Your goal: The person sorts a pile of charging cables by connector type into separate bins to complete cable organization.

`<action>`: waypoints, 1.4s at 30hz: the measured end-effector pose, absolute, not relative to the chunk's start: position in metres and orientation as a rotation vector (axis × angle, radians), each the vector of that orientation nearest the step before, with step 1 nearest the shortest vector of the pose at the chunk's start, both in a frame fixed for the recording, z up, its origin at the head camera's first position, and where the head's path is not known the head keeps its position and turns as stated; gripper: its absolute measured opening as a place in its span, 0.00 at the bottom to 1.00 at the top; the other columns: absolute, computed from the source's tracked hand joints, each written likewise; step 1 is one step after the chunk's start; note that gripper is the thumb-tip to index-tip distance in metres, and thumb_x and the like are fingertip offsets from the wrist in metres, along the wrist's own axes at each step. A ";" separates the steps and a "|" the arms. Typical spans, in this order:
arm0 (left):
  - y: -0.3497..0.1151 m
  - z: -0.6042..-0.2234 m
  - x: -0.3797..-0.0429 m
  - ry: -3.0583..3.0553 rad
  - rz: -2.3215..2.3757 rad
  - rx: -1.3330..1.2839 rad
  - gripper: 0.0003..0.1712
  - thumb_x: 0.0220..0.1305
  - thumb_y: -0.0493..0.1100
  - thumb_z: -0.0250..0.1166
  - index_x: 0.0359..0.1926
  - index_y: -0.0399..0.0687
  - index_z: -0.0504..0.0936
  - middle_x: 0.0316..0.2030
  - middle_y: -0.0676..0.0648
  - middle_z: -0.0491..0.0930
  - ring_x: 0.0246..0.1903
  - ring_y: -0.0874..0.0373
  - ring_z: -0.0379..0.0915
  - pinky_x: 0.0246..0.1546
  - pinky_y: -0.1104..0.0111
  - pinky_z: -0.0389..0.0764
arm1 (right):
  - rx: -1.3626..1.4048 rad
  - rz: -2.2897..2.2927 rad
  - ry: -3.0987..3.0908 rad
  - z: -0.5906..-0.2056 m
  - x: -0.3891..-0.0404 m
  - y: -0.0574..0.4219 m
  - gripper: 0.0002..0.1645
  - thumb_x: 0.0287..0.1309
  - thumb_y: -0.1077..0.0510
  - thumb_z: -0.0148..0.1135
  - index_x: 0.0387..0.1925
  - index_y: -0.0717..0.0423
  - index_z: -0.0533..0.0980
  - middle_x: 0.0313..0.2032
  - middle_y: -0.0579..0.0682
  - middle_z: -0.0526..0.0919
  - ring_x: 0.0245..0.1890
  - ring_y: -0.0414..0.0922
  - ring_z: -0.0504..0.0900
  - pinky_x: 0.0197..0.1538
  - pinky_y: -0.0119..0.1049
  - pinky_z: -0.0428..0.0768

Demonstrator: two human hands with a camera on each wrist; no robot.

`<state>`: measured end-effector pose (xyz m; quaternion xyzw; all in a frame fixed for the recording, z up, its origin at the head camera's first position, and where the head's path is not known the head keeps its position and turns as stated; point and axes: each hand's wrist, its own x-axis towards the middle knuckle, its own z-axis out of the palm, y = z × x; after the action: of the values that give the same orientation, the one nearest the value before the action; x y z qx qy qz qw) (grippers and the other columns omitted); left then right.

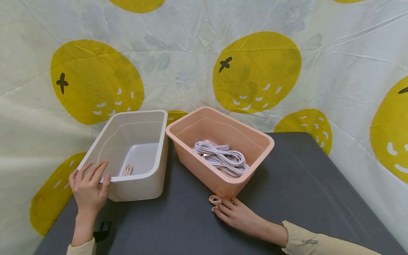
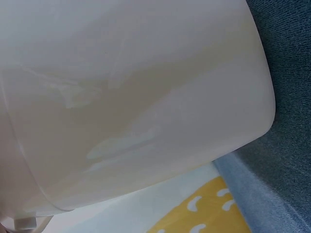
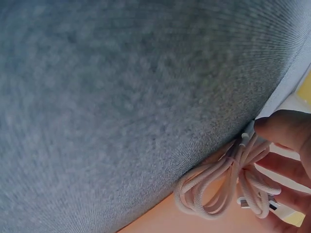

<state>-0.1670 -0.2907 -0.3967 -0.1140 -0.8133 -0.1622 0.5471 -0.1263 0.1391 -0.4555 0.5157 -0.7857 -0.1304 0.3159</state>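
Note:
My left hand (image 1: 87, 187) grips the near left corner of a white plastic bin (image 1: 159, 184), its fingers bent over the rim. The outer wall of this bin fills much of the left wrist view. Inside it lies a small pink coiled cable (image 1: 129, 170). My right hand (image 1: 237, 216) is at the table in front of the pink bin (image 1: 197, 173), pinching a bundled pink charging cable (image 3: 209, 194) between thumb and fingers. A metal connector (image 3: 273, 203) shows at the bundle's end. Loops of white cable (image 1: 223, 157) lie in the pink bin.
The two bins stand side by side at the back of a dark grey table (image 1: 306, 184), their rims close together. Behind and around hangs a white cloth (image 1: 181, 71) with yellow fruit prints. A black strap (image 1: 102, 230) is beside the left wrist.

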 end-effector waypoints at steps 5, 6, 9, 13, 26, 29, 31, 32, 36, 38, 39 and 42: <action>-0.290 -0.396 -0.167 -1.938 -0.378 -0.273 0.31 0.60 0.61 0.45 0.45 0.44 0.81 0.39 0.37 0.81 0.46 0.39 0.69 0.55 0.46 0.55 | 1.395 -0.318 -2.059 -0.455 -0.127 0.138 0.20 0.57 0.59 0.36 0.42 0.46 0.74 0.36 0.43 0.77 0.39 0.41 0.73 0.40 0.37 0.72; -0.289 -0.395 -0.167 -1.938 -0.380 -0.273 0.30 0.60 0.61 0.45 0.45 0.44 0.81 0.39 0.37 0.81 0.46 0.39 0.69 0.56 0.46 0.55 | 1.403 -0.317 -2.066 -0.455 -0.127 0.138 0.19 0.56 0.59 0.37 0.42 0.46 0.74 0.36 0.43 0.77 0.40 0.41 0.73 0.41 0.37 0.72; -0.289 -0.395 -0.167 -1.941 -0.380 -0.272 0.31 0.60 0.61 0.45 0.45 0.44 0.81 0.39 0.37 0.81 0.46 0.39 0.69 0.55 0.46 0.55 | 1.422 -0.321 -2.094 -0.455 -0.127 0.139 0.17 0.52 0.59 0.44 0.42 0.44 0.73 0.35 0.43 0.77 0.41 0.42 0.74 0.43 0.38 0.72; -0.289 -0.395 -0.167 -1.942 -0.380 -0.270 0.30 0.60 0.61 0.45 0.45 0.44 0.81 0.39 0.37 0.81 0.46 0.39 0.69 0.55 0.46 0.55 | 1.420 -0.307 -2.111 -0.456 -0.128 0.139 0.17 0.50 0.59 0.47 0.43 0.43 0.73 0.33 0.42 0.76 0.40 0.42 0.73 0.43 0.38 0.72; -0.291 -0.396 -0.167 -1.946 -0.384 -0.268 0.29 0.59 0.60 0.46 0.45 0.44 0.81 0.39 0.38 0.81 0.46 0.39 0.69 0.55 0.46 0.55 | 1.458 -0.188 -2.177 -0.453 -0.128 0.138 0.18 0.50 0.58 0.41 0.41 0.42 0.73 0.40 0.43 0.77 0.44 0.42 0.73 0.42 0.39 0.74; -0.291 -0.396 -0.166 -1.953 -0.382 -0.268 0.30 0.60 0.60 0.45 0.45 0.44 0.80 0.40 0.38 0.81 0.45 0.39 0.69 0.56 0.47 0.54 | 1.479 -0.220 -2.227 -0.454 -0.127 0.138 0.17 0.51 0.58 0.44 0.43 0.43 0.71 0.45 0.45 0.77 0.49 0.44 0.73 0.42 0.41 0.75; -0.291 -0.396 -0.165 -1.957 -0.380 -0.269 0.30 0.60 0.60 0.45 0.46 0.44 0.80 0.40 0.37 0.81 0.45 0.39 0.69 0.57 0.47 0.54 | 1.491 -0.242 -2.258 -0.455 -0.126 0.139 0.16 0.52 0.57 0.48 0.45 0.43 0.70 0.48 0.46 0.77 0.51 0.46 0.73 0.43 0.43 0.75; -0.291 -0.397 -0.165 -1.959 -0.379 -0.269 0.30 0.60 0.60 0.45 0.46 0.44 0.80 0.40 0.37 0.81 0.45 0.38 0.69 0.57 0.47 0.53 | 1.494 -0.253 -2.273 -0.455 -0.126 0.139 0.16 0.52 0.56 0.50 0.45 0.43 0.70 0.49 0.46 0.77 0.52 0.46 0.73 0.44 0.44 0.75; -0.290 -0.397 -0.165 -1.959 -0.379 -0.272 0.30 0.60 0.60 0.46 0.46 0.44 0.80 0.40 0.37 0.81 0.45 0.38 0.69 0.57 0.47 0.53 | 1.515 -0.263 -2.322 -0.454 -0.126 0.138 0.17 0.52 0.55 0.52 0.46 0.43 0.69 0.51 0.48 0.77 0.54 0.48 0.73 0.46 0.46 0.74; -0.290 -0.397 -0.165 -1.959 -0.380 -0.274 0.29 0.59 0.60 0.46 0.46 0.44 0.80 0.40 0.37 0.81 0.45 0.38 0.69 0.56 0.47 0.54 | 1.524 -0.262 -2.339 -0.453 -0.126 0.138 0.16 0.53 0.55 0.52 0.46 0.43 0.68 0.50 0.48 0.76 0.53 0.47 0.72 0.45 0.46 0.74; -0.290 -0.397 -0.165 -1.959 -0.381 -0.274 0.29 0.59 0.60 0.46 0.46 0.44 0.80 0.40 0.37 0.81 0.46 0.38 0.69 0.56 0.47 0.54 | 1.531 -0.258 -2.341 -0.453 -0.126 0.138 0.16 0.53 0.55 0.52 0.46 0.43 0.68 0.49 0.47 0.76 0.52 0.47 0.72 0.45 0.45 0.74; -0.290 -0.396 -0.165 -1.964 -0.377 -0.274 0.30 0.60 0.61 0.45 0.46 0.44 0.80 0.40 0.37 0.81 0.46 0.38 0.69 0.55 0.45 0.54 | 1.550 -0.258 -2.318 -0.453 -0.126 0.138 0.15 0.52 0.55 0.52 0.44 0.42 0.68 0.44 0.45 0.75 0.49 0.44 0.71 0.45 0.43 0.73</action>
<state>-0.1649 -0.2900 -0.3963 -0.1149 -0.8235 -0.1581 0.5326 -0.1263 0.1379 -0.4527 0.5455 -0.8157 -0.0908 0.1695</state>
